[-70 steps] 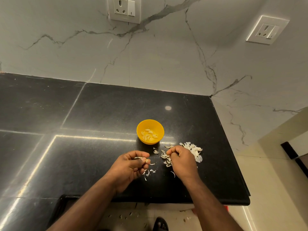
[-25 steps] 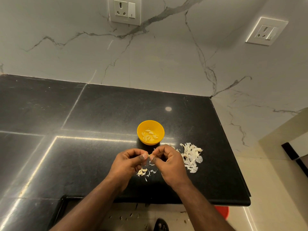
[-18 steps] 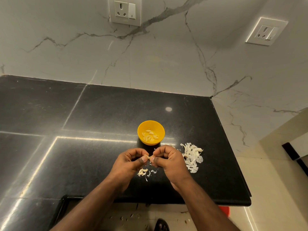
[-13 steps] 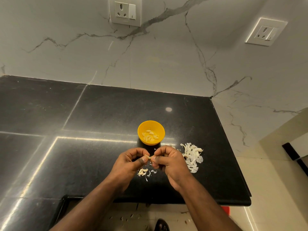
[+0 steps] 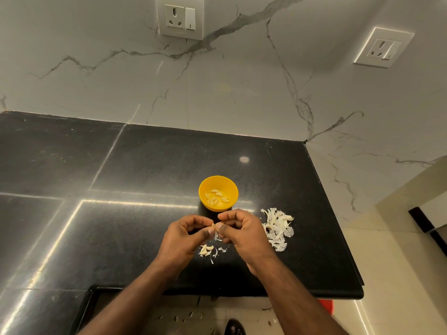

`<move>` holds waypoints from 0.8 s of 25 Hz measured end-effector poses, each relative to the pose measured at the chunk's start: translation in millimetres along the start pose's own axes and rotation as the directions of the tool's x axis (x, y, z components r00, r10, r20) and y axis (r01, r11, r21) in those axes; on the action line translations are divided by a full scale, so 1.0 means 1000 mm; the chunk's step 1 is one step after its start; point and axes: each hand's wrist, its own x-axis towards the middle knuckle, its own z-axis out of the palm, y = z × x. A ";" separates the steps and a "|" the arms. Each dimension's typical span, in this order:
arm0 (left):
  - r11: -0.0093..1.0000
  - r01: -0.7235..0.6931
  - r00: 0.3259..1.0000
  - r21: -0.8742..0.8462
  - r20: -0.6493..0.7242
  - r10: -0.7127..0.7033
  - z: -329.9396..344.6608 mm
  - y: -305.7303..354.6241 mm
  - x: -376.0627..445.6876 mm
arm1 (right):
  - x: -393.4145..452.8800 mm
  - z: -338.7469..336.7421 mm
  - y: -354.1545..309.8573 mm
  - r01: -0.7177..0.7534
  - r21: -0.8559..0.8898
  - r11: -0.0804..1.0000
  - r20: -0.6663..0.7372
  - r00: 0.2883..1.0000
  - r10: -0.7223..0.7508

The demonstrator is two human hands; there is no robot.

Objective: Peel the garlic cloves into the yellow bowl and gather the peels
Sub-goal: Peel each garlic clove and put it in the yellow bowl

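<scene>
Garlic clove (image 5: 213, 226) is sitting pinched between both hands just above the black countertop (image 5: 145, 165), and I am watching it from the head camera. I am seeing the left hand (image 5: 183, 238) curling its fingers and thumb onto the clove from the left side, while the right hand (image 5: 242, 233) is gripping the same clove from the right, thumb and forefinger meeting the left thumb tip to tip. A thin strip of peel (image 5: 216, 235) is hanging down from the clove between the two thumbs. The yellow bowl (image 5: 218, 193) is standing on the counter just beyond the hands, apart from them, and it is holding a small heap of peeled cloves (image 5: 217, 198) on its floor. A pile of white peels (image 5: 278, 229) is lying on the counter just right of the right hand, near the counter's right edge. A smaller cluster of garlic pieces and scraps (image 5: 206, 250) is lying on the counter under and between the wrists; I cannot tell whether those pieces are peeled. Two wall sockets (image 5: 179, 18) are showing on the marble wall behind. Scraps are also lying on the tiled floor (image 5: 183, 317) below the counter's front edge
</scene>
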 end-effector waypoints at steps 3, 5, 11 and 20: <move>0.999 -0.011 1.000 0.044 0.001 0.011 0.001 -0.002 0.000 | 0.001 0.002 0.000 -0.039 0.058 0.998 0.002 0.999 0.039; 0.999 -0.007 1.000 0.035 -0.013 0.008 0.000 -0.002 0.000 | 0.002 0.002 0.000 -0.058 0.088 0.994 0.007 0.998 0.058; 1.000 0.018 1.000 -0.022 -0.019 -0.018 0.002 0.000 0.000 | 0.005 0.004 0.003 -0.034 0.031 0.999 -0.007 0.999 0.034; 0.935 0.104 0.994 -0.339 0.008 -0.108 0.001 0.001 0.008 | 0.012 -0.010 0.018 -0.011 -0.320 0.947 -0.086 0.996 -0.018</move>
